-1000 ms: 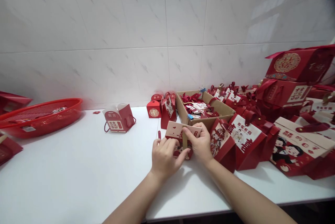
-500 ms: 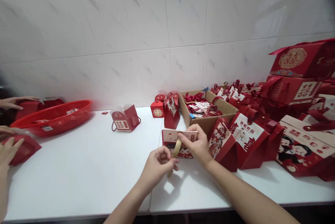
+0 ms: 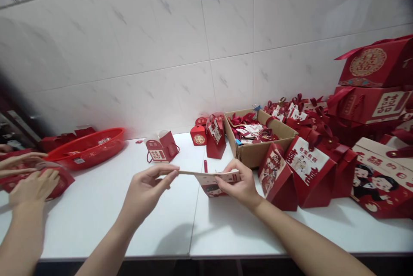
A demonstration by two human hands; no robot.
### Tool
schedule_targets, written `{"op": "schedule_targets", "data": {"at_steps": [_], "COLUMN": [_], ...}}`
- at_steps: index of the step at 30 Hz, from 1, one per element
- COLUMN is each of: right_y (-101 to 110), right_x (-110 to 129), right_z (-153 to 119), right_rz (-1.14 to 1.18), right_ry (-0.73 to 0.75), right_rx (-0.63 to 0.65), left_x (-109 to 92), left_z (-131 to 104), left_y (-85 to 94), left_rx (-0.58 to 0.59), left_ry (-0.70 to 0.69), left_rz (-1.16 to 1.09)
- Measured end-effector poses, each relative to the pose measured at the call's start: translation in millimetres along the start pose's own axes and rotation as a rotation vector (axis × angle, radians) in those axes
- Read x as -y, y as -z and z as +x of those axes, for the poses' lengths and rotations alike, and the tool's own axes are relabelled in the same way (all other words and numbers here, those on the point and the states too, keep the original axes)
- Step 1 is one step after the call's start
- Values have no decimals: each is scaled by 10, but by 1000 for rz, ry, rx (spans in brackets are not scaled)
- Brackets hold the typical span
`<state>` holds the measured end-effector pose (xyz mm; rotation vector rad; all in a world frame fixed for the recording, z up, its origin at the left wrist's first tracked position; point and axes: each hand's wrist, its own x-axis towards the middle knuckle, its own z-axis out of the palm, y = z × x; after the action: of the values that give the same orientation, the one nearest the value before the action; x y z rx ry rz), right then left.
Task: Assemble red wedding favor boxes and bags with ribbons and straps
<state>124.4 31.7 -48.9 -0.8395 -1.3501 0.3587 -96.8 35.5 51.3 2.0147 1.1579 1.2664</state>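
My right hand (image 3: 241,185) grips the top edge of a small cream-and-red gift box (image 3: 208,186) printed with cartoon figures, held over the white table. Between the thumb and fingers of my left hand (image 3: 151,188) is the end of a beige strap (image 3: 187,173). The strap runs taut and nearly level from that pinch to the top of the gift box. A short dark red strip (image 3: 205,166) shows just behind the box. My right fingers hide the box's right side.
Finished-looking red boxes (image 3: 309,173) crowd the right side, some stacked. A cardboard carton (image 3: 248,155) of ribbons and cards stands behind my right hand. Left of centre sits an open red box (image 3: 163,147). Farther left, another person's hands (image 3: 34,183) work beside a red basin (image 3: 109,149).
My left hand has moved left and up, drawing the beige strap out straight from the gift box. The box has tilted in my right hand. The view has shifted left.
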Motion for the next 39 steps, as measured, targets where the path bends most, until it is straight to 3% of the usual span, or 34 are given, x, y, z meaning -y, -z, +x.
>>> {"op": "schedule_targets", "data": {"at_steps": [3,6,9,13,18,25,27,31,36,39], "right_y": [-27,-49,-39,20,60,36,32,28,26,33], "right_x": [8,15,13,-2,-44,-33,-10,22,38,56], "right_z": [-38,-76,-80,-17,58,70,62,45,26,21], "right_rz": [10,64,62,-29,-133,-254,-245,-224,-205,-199], "right_ry": [139,146,143,173,76,238,265,315,331,354], "right_rx": [26,62,70,-16,-98,-101,-89,-58,-28,-13], "left_x": [-223,-414,-436,-216,50,357,430,472,368,294], "left_z": [-24,-35,105,461,728,652,598,529,485,442], "left_y": [-60,-220,-393,-612,-844,-751,-719,-718,-704,-686], "left_rx": [-107,-80,-50,102,340,548,573,491,507,519], "left_ry": [-199,-358,-446,-267,-66,-12,34,45,-59,46], "left_rz": [-21,-195,-330,-442,-516,-658,-734,-715,-575,-564]}}
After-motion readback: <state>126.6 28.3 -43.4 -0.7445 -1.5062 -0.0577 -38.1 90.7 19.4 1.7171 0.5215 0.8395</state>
